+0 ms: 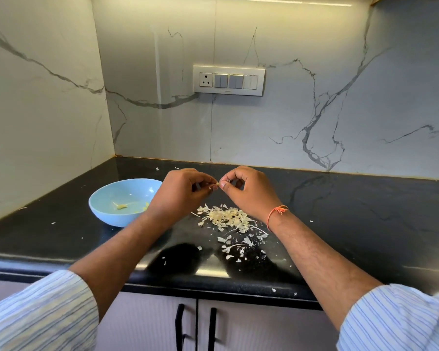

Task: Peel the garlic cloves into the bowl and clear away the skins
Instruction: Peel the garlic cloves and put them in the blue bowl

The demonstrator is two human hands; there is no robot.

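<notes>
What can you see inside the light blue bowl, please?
The bowl holds a few pale yellow garlic pieces. The left hand covers its right rim, so anything there is hidden.

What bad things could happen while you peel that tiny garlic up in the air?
The small garlic clove is pinched between the left hand and the right hand over the black stone counter, not over the light blue bowl, so it might drop outside it. The pile of papery garlic skins lies loose, with bits already near the counter edge, so some may fall to the floor.
</notes>
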